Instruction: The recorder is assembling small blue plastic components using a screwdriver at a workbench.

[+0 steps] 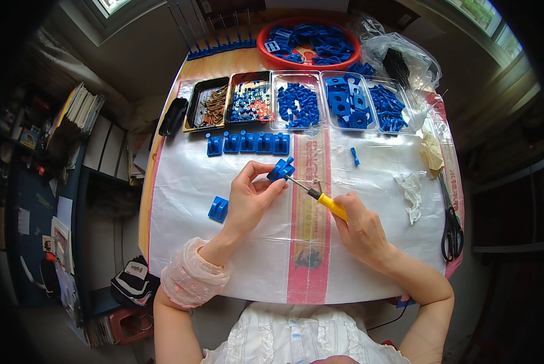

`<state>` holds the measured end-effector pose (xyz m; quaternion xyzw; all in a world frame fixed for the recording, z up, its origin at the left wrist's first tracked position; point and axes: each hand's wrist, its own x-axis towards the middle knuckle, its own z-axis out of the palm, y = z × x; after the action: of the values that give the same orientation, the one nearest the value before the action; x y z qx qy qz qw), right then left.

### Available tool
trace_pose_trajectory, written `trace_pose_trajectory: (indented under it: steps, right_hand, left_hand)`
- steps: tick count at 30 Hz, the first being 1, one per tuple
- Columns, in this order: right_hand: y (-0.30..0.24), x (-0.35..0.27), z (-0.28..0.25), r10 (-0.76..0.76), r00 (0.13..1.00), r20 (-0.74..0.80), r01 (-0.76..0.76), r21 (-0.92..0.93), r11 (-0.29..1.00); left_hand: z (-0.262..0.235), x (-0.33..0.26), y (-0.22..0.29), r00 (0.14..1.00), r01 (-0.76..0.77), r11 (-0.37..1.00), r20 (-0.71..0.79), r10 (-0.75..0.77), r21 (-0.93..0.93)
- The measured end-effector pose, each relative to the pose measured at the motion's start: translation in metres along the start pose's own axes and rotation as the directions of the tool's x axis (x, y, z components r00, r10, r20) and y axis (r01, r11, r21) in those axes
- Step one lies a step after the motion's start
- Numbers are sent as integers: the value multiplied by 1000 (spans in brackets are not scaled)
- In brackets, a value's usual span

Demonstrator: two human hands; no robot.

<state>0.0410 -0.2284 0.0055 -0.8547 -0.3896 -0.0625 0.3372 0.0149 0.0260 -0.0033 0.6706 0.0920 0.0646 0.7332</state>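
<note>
Between the thumb and fingers of my left hand is a small blue plastic bracket, held above the middle of the table. My right hand grips a screwdriver with a yellow and black handle. Its metal shaft points up and left, and the tip meets the bracket's right side. Left of my left wrist lies another blue bracket. A row of several similar blue brackets stands beyond my hands. One small blue pin-like piece lies alone to the right.
Behind the row stand trays of screws, nuts and blue parts. A red basin heaped with blue pieces is at the back. Black scissors, crumpled white plastic and a plastic bag lie along the right side.
</note>
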Motion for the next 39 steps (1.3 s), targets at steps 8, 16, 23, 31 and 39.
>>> trace_pose_trajectory:
  steps: [8,16,23,31,39]
  right_hand:
    - [-2,3,-4,-36,999,-40,35,-38,999]
    - [-2,3,-9,7,1000,26,-3,-140,990]
    - [-5,6,-11,237,955,180,-278,249,928]
    - [-7,6,-14,236,949,210,-287,260,922]
    - [0,0,-5,136,987,85,-144,93,985]
  left_hand:
    - [0,-1,3,999,31,999,-16,-31,-8]
    - [1,-1,5,999,48,999,-16,-48,-6]
    - [0,-1,2,999,39,999,2,-39,-10]
    - [0,-1,3,999,35,999,-5,-35,1]
    - [0,-1,0,1000,5,1000,7,-5,-12]
